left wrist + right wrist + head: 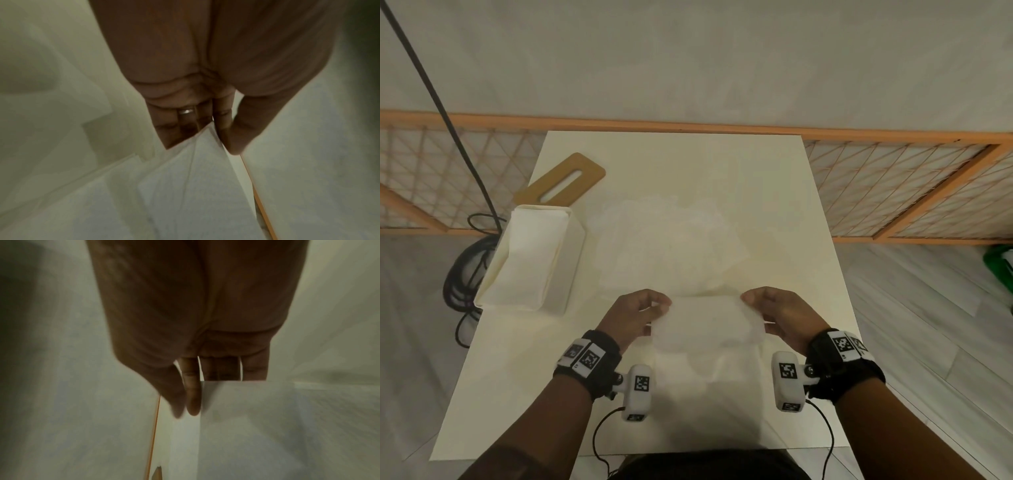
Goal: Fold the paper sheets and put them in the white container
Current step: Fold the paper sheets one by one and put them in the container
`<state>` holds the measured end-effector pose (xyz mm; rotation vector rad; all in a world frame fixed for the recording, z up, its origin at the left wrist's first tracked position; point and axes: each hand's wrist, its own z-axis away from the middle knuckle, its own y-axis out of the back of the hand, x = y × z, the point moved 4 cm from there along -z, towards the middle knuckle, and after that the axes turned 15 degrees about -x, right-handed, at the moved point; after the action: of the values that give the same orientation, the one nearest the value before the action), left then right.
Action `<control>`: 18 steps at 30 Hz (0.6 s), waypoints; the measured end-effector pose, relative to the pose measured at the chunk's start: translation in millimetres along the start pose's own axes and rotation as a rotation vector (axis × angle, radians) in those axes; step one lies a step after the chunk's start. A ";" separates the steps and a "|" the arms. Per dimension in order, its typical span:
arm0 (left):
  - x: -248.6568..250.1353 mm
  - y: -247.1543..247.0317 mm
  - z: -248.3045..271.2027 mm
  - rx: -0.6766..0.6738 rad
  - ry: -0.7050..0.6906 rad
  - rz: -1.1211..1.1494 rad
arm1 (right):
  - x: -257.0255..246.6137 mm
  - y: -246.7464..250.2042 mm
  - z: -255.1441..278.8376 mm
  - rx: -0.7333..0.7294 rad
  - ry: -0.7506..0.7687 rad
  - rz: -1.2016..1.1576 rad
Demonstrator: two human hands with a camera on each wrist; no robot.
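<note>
A thin white paper sheet (707, 325) hangs just above the table's near middle, held at both ends. My left hand (650, 306) pinches its left edge, and the left wrist view shows thumb and fingers closed on the sheet (203, 162). My right hand (758, 305) pinches the right edge; in the right wrist view the fingers hold the sheet's (246, 410) top edge. A loose pile of more white sheets (671, 246) lies at the table's centre. The white container (571, 260) stands at the left, with folded paper (530, 257) inside.
A brown wooden lid with a slot (560, 181) lies behind the container. The white table (517, 394) ends just before my body. A black cable (465, 274) coils on the floor at the left. An orange lattice fence (893, 192) runs behind the table.
</note>
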<state>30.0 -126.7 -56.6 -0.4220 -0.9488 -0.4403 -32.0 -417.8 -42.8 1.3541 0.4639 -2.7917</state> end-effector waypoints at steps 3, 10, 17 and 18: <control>-9.3 4.7 0.5 0.005 0.014 -0.178 | 7.3 1.6 0.0 0.035 0.007 0.102; -30.8 -9.4 10.7 0.010 0.088 -0.461 | 36.3 -0.5 11.9 0.117 -0.043 0.364; -44.8 -18.0 13.9 0.091 0.052 -0.609 | 56.8 -4.5 0.8 0.205 -0.096 0.695; -45.5 -19.1 13.2 0.088 0.042 -0.627 | 57.7 -5.7 0.0 0.211 -0.096 0.729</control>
<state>-12.2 -127.8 -85.3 -0.0226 -1.0478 -0.9666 -69.0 -405.3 -85.6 1.1026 -0.2894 -2.3053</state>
